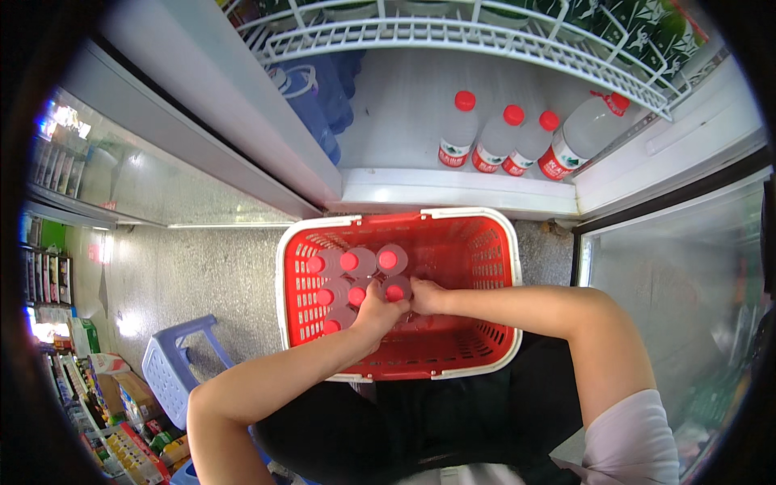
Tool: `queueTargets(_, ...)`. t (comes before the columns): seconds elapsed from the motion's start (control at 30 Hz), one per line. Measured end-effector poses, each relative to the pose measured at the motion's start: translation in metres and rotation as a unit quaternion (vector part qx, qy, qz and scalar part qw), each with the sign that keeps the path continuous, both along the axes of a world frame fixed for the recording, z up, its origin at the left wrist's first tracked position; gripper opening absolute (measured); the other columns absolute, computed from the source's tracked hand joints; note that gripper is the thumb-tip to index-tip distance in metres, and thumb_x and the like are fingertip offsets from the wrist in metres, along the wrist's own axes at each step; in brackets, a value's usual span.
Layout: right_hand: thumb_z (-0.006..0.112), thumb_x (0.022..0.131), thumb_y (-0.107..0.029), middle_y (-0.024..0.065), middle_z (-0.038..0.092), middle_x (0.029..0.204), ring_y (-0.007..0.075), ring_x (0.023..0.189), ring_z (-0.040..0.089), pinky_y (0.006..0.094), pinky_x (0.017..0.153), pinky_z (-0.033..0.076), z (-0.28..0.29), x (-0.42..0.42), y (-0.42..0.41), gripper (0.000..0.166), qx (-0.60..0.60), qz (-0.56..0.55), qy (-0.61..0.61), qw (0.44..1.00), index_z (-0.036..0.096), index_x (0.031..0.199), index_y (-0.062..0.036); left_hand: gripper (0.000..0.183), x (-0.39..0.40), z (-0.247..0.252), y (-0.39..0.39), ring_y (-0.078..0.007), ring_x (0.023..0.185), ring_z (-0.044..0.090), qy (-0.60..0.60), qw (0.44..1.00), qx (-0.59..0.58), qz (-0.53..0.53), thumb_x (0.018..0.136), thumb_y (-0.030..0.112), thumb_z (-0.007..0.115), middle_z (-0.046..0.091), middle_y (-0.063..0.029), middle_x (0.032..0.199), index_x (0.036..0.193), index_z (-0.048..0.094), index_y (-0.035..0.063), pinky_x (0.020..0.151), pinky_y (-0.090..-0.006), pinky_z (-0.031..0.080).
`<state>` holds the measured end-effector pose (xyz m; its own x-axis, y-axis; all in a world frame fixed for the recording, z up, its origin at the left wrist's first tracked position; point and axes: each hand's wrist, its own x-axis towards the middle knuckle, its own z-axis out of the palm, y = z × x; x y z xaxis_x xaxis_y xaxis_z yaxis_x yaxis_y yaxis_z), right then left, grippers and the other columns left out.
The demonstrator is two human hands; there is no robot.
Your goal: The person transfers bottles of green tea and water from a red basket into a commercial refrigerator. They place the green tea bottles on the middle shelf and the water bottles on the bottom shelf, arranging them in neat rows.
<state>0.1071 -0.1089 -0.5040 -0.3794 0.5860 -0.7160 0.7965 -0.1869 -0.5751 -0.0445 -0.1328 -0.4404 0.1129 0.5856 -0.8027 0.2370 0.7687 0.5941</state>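
Inside a red plastic shopping basket (454,357), several clear water bottles with red caps stand upright, grouped in the left part. My left hand (382,309) grips the right-hand bottle (396,290) of the middle row, its thumb and fingers around the upper body. Against that bottle's right side is my right hand (427,297), with its fingertips partly hidden behind it. Close to my left hand is a neighbouring bottle (356,295), and another bottle (390,259) stands just beyond the held one. Lower parts of the bottles are hidden by my left hand and forearm.
Past the basket is an open refrigerated cabinet (454,194). Several red-capped bottles (458,133) stand on its floor, with large blue water jugs (309,103) at left. A white wire shelf (454,33) overhangs them. A glass door (679,291) is at right, a blue plastic stool (170,364) at left.
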Motion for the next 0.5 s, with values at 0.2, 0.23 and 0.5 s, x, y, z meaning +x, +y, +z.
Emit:
queueTargets(0.2, 0.073, 0.085, -0.036, 0.0233, 0.067, 0.121, 0.0351, 0.116, 0.063, 0.0430, 0.098, 0.050, 0.063, 0.020, 0.021, 0.056, -0.018, 0.128, -0.038, 0.991, 0.063, 0.124, 0.0021, 0.066, -0.010, 0.068, 0.018, -0.0185, 0.103, 0.062, -0.025, 0.993, -0.070, -0.087, 0.087, 0.012, 0.071, 0.058, -0.0116, 0.123, 0.144, 0.039, 0.0036, 0.083, -0.0314, 0.054)
queueTargets(0.23, 0.072, 0.086, -0.036, 0.0224, 0.067, 0.121, 0.0348, 0.115, 0.063, 0.0429, 0.098, 0.050, 0.074, 0.025, 0.022, 0.055, 0.008, 0.132, -0.013, 0.991, 0.063, 0.125, 0.0017, 0.064, -0.013, 0.071, 0.019, -0.0189, 0.104, 0.062, -0.026, 0.992, -0.072, -0.098, 0.087, 0.012, 0.071, 0.058, -0.0120, 0.124, 0.143, 0.041, 0.0027, 0.085, -0.0321, 0.054)
queueTargets(0.5, 0.069, 0.089, -0.027, 0.0212, 0.065, 0.126, 0.0351, 0.118, 0.061, 0.0421, 0.100, 0.049, 0.176, 0.078, 0.050, 0.051, 0.188, -0.033, 0.006, 0.982, 0.057, 0.131, -0.0002, 0.060, -0.008, 0.102, 0.062, -0.0216, 0.110, 0.062, -0.036, 0.992, -0.012, -0.122, 0.091, 0.017, 0.067, 0.062, -0.0128, 0.123, 0.143, 0.042, -0.0016, 0.092, -0.0375, 0.054)
